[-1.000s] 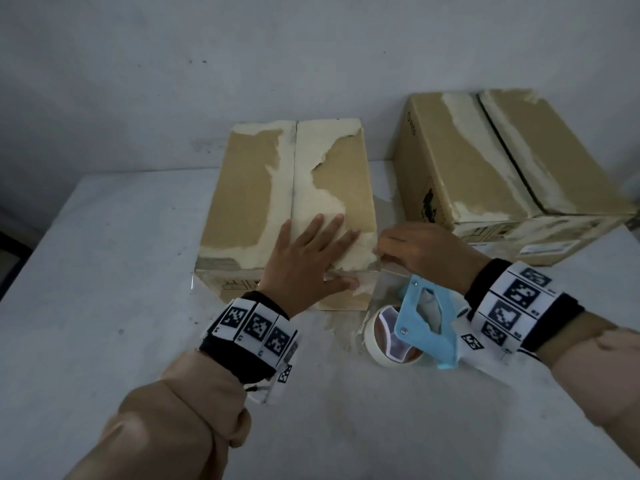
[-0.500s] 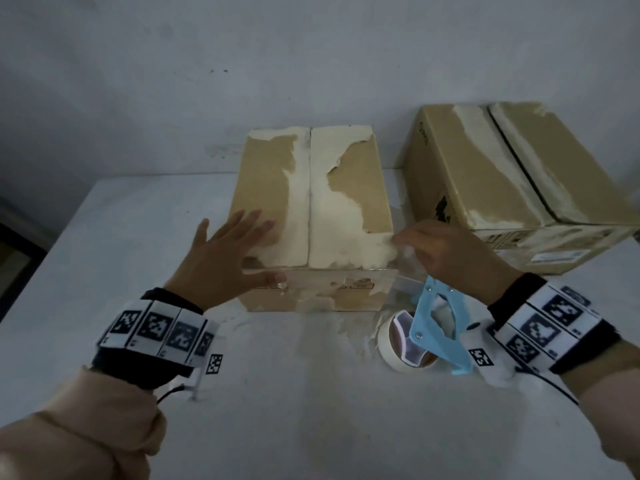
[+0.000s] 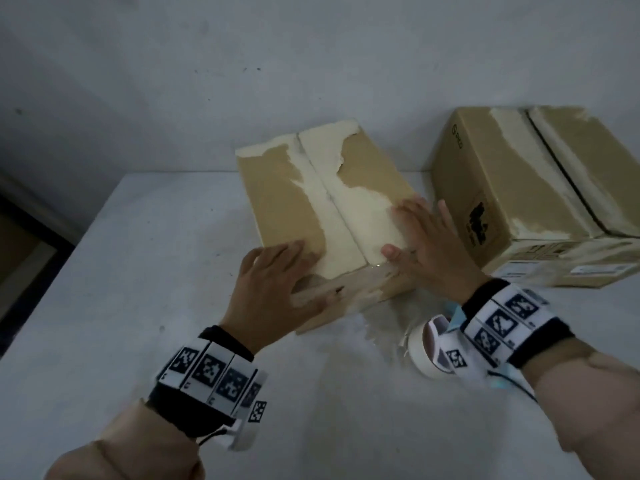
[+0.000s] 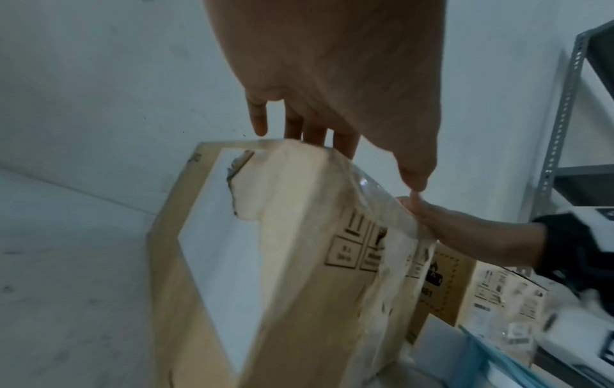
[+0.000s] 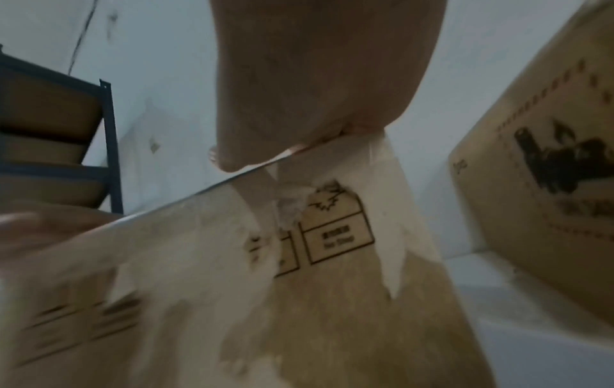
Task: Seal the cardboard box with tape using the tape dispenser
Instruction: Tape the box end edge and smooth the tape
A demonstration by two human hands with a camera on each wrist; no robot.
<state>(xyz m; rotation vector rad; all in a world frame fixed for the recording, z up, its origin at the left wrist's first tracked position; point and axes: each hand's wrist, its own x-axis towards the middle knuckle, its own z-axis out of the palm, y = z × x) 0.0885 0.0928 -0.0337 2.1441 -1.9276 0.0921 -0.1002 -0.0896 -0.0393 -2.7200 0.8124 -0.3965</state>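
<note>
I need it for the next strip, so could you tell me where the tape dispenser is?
In the head view the tape dispenser lies on the table at lower right, partly hidden under the right wrist, near the cardboard box.

Tan sleeves, black wristbands bearing white blocks of black square markers.

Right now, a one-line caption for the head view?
Both hands, left hand and right hand, pressed flat on the cardboard box; tape dispenser lying on table.
</note>
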